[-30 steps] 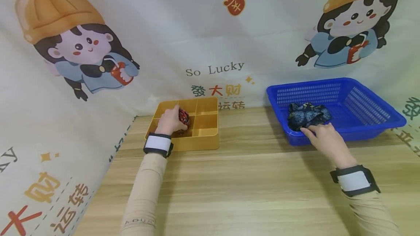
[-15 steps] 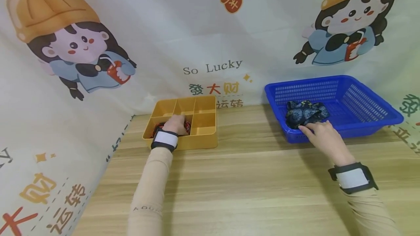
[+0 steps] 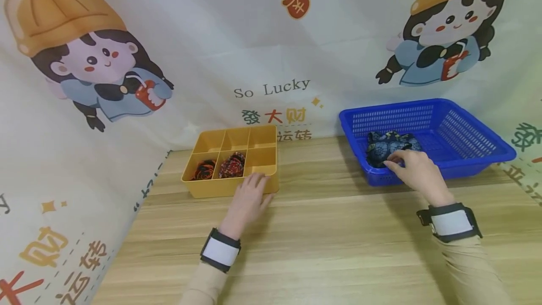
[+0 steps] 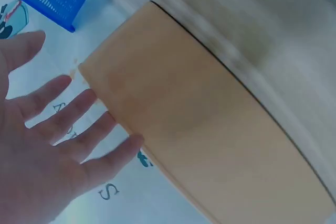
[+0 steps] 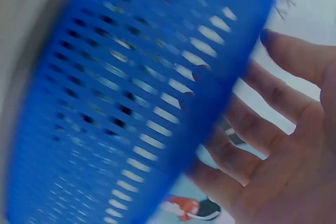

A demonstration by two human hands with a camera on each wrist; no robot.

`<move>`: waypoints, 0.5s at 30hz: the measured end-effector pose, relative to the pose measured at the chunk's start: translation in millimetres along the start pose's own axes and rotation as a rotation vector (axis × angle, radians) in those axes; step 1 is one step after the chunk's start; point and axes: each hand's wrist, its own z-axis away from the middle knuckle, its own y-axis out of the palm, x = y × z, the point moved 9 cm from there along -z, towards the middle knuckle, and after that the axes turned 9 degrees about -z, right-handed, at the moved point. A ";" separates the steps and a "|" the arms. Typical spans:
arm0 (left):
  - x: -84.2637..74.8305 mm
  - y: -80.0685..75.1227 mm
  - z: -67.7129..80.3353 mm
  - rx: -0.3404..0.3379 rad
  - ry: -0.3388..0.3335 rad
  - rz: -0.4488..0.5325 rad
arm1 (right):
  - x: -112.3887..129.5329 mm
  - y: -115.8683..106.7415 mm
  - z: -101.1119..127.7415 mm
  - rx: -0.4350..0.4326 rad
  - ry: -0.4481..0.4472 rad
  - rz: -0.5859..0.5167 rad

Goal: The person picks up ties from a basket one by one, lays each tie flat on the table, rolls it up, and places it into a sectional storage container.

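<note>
My left hand point(image 3: 245, 200) is just in front of the yellow divided box point(image 3: 220, 187), its fingertips overlapping the box's front right rim in the head view. In the left wrist view its fingers are spread, with nothing between them. Two rolled patterned cloths, an orange-and-black one point(image 3: 204, 170) and a red multicoloured one point(image 3: 232, 165), sit in the front left and front middle compartments. At the blue basket point(image 3: 478, 166), my right hand point(image 3: 419, 175) reaches over the near rim beside a dark blue patterned cloth point(image 3: 383, 149). The right wrist view shows those fingers loosely extended, partly hidden behind the basket wall point(image 5: 131, 145).
The box's other compartments show bare yellow floors. Both containers stand on a wood-grain table point(image 3: 322, 229) against a printed cloth backdrop point(image 3: 203, 27). The basket is to the right of the box, with a gap between them.
My left hand has let go of the red rolled cloth in the front middle compartment and pulled back out, toward the near right. The right hand has lifted slightly at the basket rim.
</note>
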 end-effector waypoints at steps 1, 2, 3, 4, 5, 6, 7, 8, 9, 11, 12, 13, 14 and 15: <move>-0.1 1.3 2.2 -0.007 -0.010 -0.005 | 1.9 -5.5 -5.7 -0.006 0.007 -0.007; 0.5 1.5 3.7 -0.019 -0.019 -0.010 | 4.1 -11.7 -12.4 -0.016 0.005 -0.002; 1.2 1.1 4.7 -0.026 -0.025 -0.015 | 5.9 -17.8 -21.5 -0.014 0.005 0.014; 1.7 0.2 5.4 -0.032 -0.026 -0.019 | 6.1 -23.0 -32.0 -0.005 0.013 0.040; 2.3 -0.4 5.5 -0.037 -0.025 -0.024 | 5.1 -26.6 -43.1 0.014 0.026 0.072; 2.6 -0.9 5.4 -0.039 -0.023 -0.023 | 3.0 -28.2 -53.8 0.041 0.040 0.109; 2.7 -1.6 5.2 -0.042 -0.020 -0.023 | -0.3 -27.2 -64.0 0.079 0.057 0.144; 2.8 -2.3 5.1 -0.043 -0.019 -0.023 | -4.6 -24.0 -72.5 0.125 0.071 0.180; 3.0 -2.9 4.7 -0.042 -0.018 -0.018 | -10.1 -19.0 -79.2 0.179 0.095 0.214; 3.1 -3.7 3.8 -0.032 -0.019 -0.005 | -21.7 -4.8 -84.6 0.283 0.140 0.255; 2.9 -3.7 3.5 -0.024 -0.019 0.005 | -26.7 3.1 -84.2 0.336 0.160 0.275; 2.8 -3.0 3.1 -0.014 -0.018 0.009 | -31.4 10.7 -82.6 0.387 0.177 0.296; 2.3 -2.4 2.7 -0.002 -0.017 0.015 | -35.7 17.3 -80.4 0.429 0.188 0.314; 1.7 -1.9 2.6 0.010 -0.016 0.020 | -39.4 22.5 -77.9 0.460 0.197 0.343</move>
